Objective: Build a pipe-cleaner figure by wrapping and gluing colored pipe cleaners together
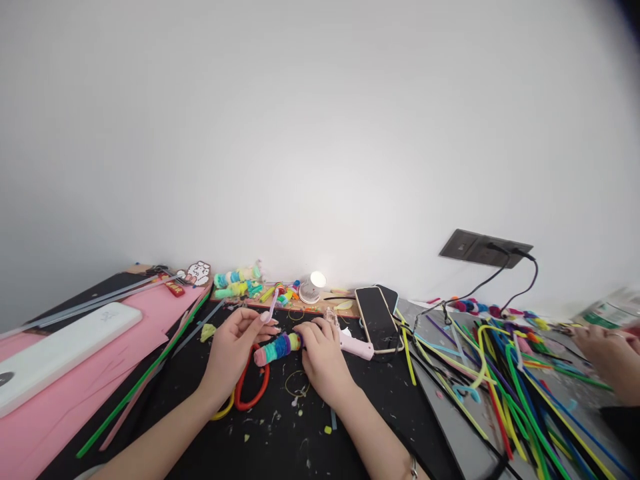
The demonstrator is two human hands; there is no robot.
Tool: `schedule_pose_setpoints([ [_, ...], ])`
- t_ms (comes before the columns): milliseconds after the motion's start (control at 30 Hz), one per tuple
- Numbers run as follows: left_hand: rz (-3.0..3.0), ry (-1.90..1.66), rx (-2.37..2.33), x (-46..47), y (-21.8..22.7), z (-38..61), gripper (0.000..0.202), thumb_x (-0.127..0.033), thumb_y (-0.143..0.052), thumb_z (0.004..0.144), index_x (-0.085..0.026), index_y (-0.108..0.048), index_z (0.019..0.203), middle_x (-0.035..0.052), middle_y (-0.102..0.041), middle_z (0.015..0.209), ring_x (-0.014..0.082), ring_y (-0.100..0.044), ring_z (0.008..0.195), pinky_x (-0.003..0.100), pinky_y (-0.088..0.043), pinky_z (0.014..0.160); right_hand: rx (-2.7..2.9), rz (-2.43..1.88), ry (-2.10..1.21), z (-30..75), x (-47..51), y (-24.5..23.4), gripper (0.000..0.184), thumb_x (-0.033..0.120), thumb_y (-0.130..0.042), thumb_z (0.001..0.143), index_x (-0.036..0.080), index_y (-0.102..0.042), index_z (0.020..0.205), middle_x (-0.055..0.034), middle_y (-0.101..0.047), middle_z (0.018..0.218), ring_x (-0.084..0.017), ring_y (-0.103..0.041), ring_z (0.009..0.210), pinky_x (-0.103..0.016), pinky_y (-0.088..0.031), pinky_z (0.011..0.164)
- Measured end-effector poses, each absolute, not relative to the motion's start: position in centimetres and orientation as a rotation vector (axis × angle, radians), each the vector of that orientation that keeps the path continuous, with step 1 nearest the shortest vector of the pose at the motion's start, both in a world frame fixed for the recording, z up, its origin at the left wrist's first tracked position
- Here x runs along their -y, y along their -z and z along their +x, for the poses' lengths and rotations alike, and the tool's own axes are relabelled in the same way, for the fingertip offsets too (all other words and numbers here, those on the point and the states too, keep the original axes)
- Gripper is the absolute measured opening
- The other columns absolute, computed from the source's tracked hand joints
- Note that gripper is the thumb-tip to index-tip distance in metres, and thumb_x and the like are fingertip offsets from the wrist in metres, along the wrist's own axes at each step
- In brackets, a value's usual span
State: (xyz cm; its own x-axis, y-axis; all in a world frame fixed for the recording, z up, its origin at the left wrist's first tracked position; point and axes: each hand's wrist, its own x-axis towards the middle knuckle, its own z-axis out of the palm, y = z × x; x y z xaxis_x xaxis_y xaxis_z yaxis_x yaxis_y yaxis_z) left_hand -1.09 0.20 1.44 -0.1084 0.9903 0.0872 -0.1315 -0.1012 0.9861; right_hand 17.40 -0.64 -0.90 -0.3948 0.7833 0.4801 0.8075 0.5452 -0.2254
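Observation:
My left hand (pixel 233 350) pinches a short, pale pink-lilac strip (pixel 273 304), perhaps a piece of pipe cleaner, which stands up from the fingertips. Over the black mat, my right hand (pixel 324 355) is closed on one end of a fuzzy roll (pixel 277 348) banded in pink, teal, blue, purple and yellow, apparently wound pipe cleaner. The roll's right end is hidden under those fingers. Just beyond the right hand lies a pink glue gun (pixel 356 345). Below the roll are scissors with a red handle loop (pixel 251 390) and a partly hidden yellow loop (pixel 224 408).
Two phones, the front one a black-screened phone (pixel 377 318), lie near the wall. A small lit lamp (pixel 313 287) stands behind. Many loose pipe cleaners (pixel 520 387) spread rightward, near another person's hand (pixel 607 347). A white device (pixel 70 353) rests on pink sheets (pixel 125 387) leftward.

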Motion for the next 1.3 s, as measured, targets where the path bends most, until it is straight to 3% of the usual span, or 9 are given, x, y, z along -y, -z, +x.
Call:
schedule_pose_setpoints([
  [233, 1.301, -1.296, -1.088, -0.2, -1.3, -0.9, 0.019, -0.037, -0.058, 0.082, -0.02, -0.052, 0.075, -0.0027, -0.063, 0.061, 0.0158, -0.063, 0.055, 0.028, -0.051, 0.059, 2.07, -1.254, -0.018, 17.5, 1.1, 0.0, 0.053, 0.003, -0.047, 0.072, 0.017, -0.048, 0.123, -0.0115, -0.051, 0.128, -0.03, -0.033, 0.125, -0.051, -0.027, 0.104],
  [300, 1.474, -1.16, -1.056, 0.1, -1.0, -0.6, 0.018, -0.034, -0.056, 0.082, -0.02, -0.052, 0.072, -0.0046, -0.059, 0.055, 0.0142, -0.058, 0.053, 0.026, -0.046, 0.057, 1.993, -1.188, -0.201, 17.2, 1.7, -0.5, 0.037, 0.015, -0.052, 0.08, 0.017, -0.05, 0.116, -0.0103, -0.056, 0.113, -0.027, -0.045, 0.11, -0.043, -0.038, 0.093],
  [367, 1.604, -1.035, -1.005, 0.5, -0.7, -0.4, 0.017, -0.031, -0.056, 0.082, -0.02, -0.052, 0.07, -0.0056, -0.056, 0.053, 0.0131, -0.056, 0.052, 0.024, -0.043, 0.056, 1.913, -1.2, -0.312, 16.9, 2.0, -0.6, 0.011, 0.022, -0.049, 0.086, 0.018, -0.054, 0.095, -0.0055, -0.058, 0.091, -0.022, -0.051, 0.088, -0.037, -0.041, 0.081],
  [500, 1.619, -0.972, -0.912, 0.7, -0.5, 0.0, 0.014, -0.032, -0.052, 0.085, -0.02, -0.055, 0.08, -0.0046, -0.058, 0.06, 0.0134, -0.057, 0.056, 0.024, -0.043, 0.058, 1.801, -1.206, -0.431, 16.7, 2.0, 0.1, 0.024, 0.026, -0.037, 0.093, 0.02, -0.047, 0.072, -0.0005, -0.051, 0.072, -0.017, -0.047, 0.072, -0.032, -0.037, 0.071],
  [600, 1.577, -0.986, -0.937, 0.7, -1.0, 0.0, 0.021, -0.035, -0.048, 0.087, -0.019, -0.058, 0.095, -0.0023, -0.062, 0.066, 0.0145, -0.059, 0.061, 0.025, -0.045, 0.058, 1.693, -1.198, -0.491, 16.8, 1.8, 0.6, 0.025, 0.028, -0.036, 0.094, 0.02, -0.047, 0.073, -0.0012, -0.05, 0.073, -0.017, -0.046, 0.069, -0.03, -0.036, 0.066],
  [833, 1.614, -0.868, -0.924, 1.2, -1.9, 0.4, 0.024, -0.033, -0.049, 0.086, -0.017, -0.063, 0.074, -0.0007, -0.062, 0.063, 0.0138, -0.059, 0.057, 0.025, -0.046, 0.058, 1.692, -1.25, -0.472, 16.7, 1.9, 0.6, 0.023, 0.031, -0.039, 0.093, 0.02, -0.046, 0.074, -0.0013, -0.05, 0.072, -0.018, -0.045, 0.07, -0.029, -0.035, 0.066],
  [1000, 1.54, -1.059, -1.052, 0.4, -1.3, -0.2, 0.023, -0.033, -0.049, 0.086, -0.017, -0.065, 0.082, 0.0011, -0.066, 0.068, 0.0154, -0.061, 0.062, 0.027, -0.049, 0.062, 1.699, -1.256, -0.401, 16.7, 2.1, 0.0, 0.01, 0.026, -0.045, 0.089, 0.019, -0.051, 0.09, -0.003, -0.054, 0.082, -0.019, -0.049, 0.076, -0.031, -0.039, 0.07],
  [1167, 1.296, -1.425, -1.24, -1.1, -0.6, -1.6, 0.025, -0.039, -0.055, 0.082, -0.018, -0.066, 0.086, 0.0051, -0.071, 0.082, 0.0175, -0.065, 0.069, 0.029, -0.054, 0.066, 2.303, -0.978, -0.392, 15.5, 3.8, -1.5, 0.025, 0.018, -0.056, 0.081, 0.024, -0.056, 0.105, -0.0012, -0.062, 0.106, -0.022, -0.047, 0.101, -0.038, -0.031, 0.092],
  [1300, 1.186, -1.486, -1.227, -1.6, -0.2, -1.9, 0.025, -0.04, -0.06, 0.079, -0.017, -0.067, 0.085, 0.0063, -0.071, 0.083, 0.0185, -0.066, 0.069, 0.029, -0.056, 0.065, 2.577, -0.94, -0.418, 14.6, 4.7, -1.6, 0.026, 0.027, -0.062, 0.081, 0.027, -0.056, 0.106, 0.0017, -0.063, 0.109, -0.022, -0.043, 0.106, -0.036, -0.032, 0.089],
])
